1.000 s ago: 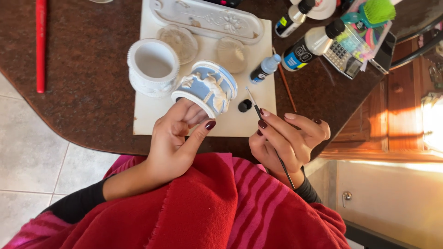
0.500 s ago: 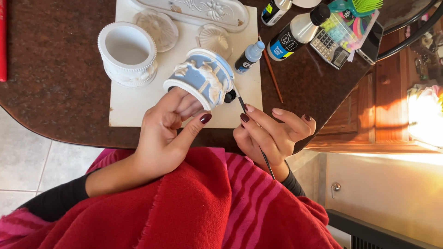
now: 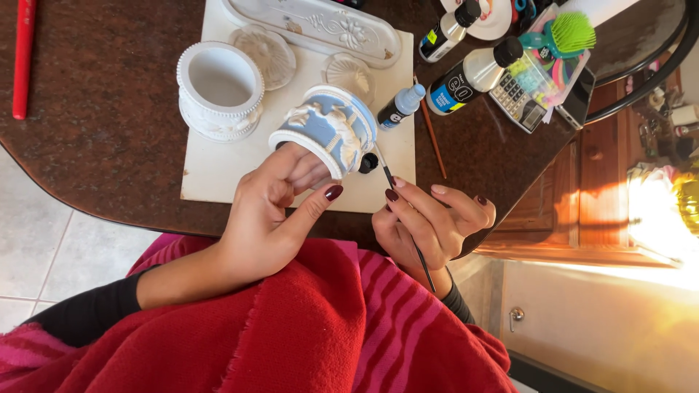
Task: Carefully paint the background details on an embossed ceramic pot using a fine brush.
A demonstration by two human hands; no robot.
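Painting a relief pot at the table (image 3: 102,153).
The left hand (image 3: 273,211), fingers inside, holds the blue-and-white pot (image 3: 328,129) tilted above a white board (image 3: 218,167); the right hand (image 3: 429,225) pinches a thin brush (image 3: 404,222), its tip touching the pot's rim.

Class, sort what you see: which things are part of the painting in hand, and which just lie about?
In use: left hand, blue pot, right hand, thin brush.
Lying about: white pot, red stick, calculator, green hairbrush.
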